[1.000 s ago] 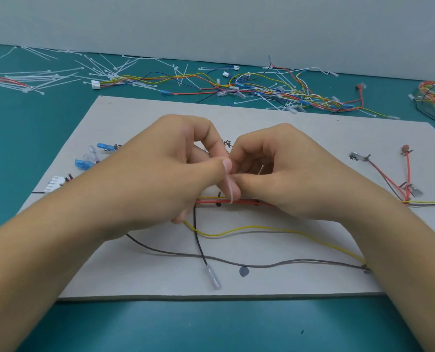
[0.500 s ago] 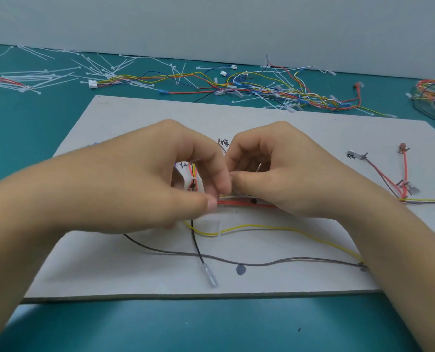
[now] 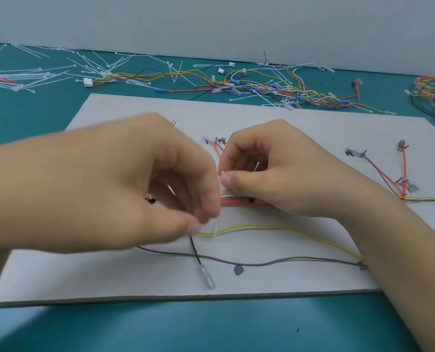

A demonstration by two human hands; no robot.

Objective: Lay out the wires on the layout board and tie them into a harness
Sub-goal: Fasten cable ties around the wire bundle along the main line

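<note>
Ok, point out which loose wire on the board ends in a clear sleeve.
The black wire: it drops to the clear sleeve near the front edge of the board. The yellow wire and grey wire run off rightwards.

Teal tabletop (image 3: 211, 326), pale grey wall (image 3: 211, 21) behind

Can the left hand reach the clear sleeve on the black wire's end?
Probably yes: the sleeve lies uncovered near the left hand, only a grey wire between; but that hand seems to pinch a cable tie.
</note>
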